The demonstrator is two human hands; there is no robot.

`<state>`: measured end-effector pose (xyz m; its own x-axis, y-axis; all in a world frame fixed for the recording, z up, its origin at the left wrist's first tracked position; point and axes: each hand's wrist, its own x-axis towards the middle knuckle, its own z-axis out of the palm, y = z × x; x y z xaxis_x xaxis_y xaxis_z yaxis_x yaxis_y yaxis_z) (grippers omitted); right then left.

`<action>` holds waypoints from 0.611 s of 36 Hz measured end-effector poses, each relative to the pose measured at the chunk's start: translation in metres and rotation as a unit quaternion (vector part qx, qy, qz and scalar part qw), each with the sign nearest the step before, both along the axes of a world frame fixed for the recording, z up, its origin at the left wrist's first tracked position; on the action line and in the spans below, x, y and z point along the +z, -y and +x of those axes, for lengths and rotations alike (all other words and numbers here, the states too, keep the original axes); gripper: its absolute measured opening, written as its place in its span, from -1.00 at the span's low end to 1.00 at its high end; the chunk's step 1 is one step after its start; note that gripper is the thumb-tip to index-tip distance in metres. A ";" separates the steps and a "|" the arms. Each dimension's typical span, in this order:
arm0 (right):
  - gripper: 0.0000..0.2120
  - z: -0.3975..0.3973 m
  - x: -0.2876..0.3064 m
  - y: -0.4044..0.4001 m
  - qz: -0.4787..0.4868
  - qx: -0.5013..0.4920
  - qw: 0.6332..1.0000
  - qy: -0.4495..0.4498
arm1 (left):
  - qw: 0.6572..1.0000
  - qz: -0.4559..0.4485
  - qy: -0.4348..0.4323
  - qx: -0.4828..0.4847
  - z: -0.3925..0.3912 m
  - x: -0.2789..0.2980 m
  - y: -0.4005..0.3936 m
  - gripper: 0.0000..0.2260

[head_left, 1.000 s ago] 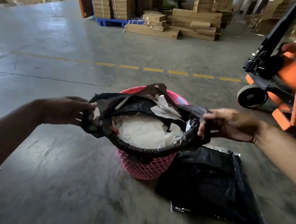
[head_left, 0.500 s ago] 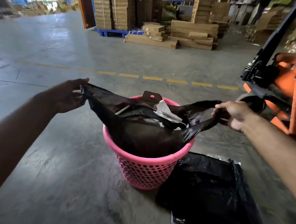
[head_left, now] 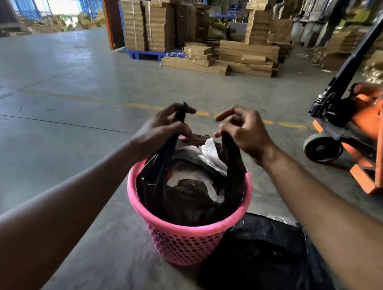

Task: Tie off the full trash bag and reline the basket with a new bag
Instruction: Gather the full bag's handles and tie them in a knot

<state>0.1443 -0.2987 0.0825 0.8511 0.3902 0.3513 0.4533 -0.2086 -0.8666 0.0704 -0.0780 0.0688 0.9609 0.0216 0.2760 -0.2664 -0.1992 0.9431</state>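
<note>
A pink perforated basket (head_left: pixel 180 240) stands on the concrete floor, holding a full black trash bag (head_left: pixel 182 202) with white paper showing at its top. My left hand (head_left: pixel 162 129) grips the bag's left edge, gathered into a strip that sticks up between its fingers. My right hand (head_left: pixel 243 132) holds the bag's right edge, bunched in its fist. Both hands are raised above the basket, close together, a small gap between them. A flat new black bag (head_left: pixel 266 257) lies on the floor just right of the basket.
An orange pallet jack (head_left: pixel 361 132) with a black handle and grey wheel stands at the right. Stacked cardboard boxes (head_left: pixel 236 55) and a blue pallet (head_left: pixel 144 54) fill the back. A dashed yellow line (head_left: pixel 137 105) crosses the floor beyond the basket.
Both hands pulled the bag's rim off the basket, lifted the two edges, and brought them together from wide apart to nearly touching above the basket.
</note>
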 end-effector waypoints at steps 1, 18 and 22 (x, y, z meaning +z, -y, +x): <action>-0.85 -0.005 0.001 -0.006 -0.045 0.013 0.998 0.029 | 0.999 0.030 -0.006 -0.020 0.001 -0.005 0.007 -0.52; -0.78 -0.013 0.003 -0.016 -0.114 0.044 0.960 0.253 | 0.995 0.034 -0.086 -0.022 0.006 -0.034 0.047 -0.70; -0.70 0.003 -0.016 0.002 -0.162 0.002 0.957 0.242 | 0.986 -0.023 -0.162 -0.030 0.008 -0.038 0.038 -0.54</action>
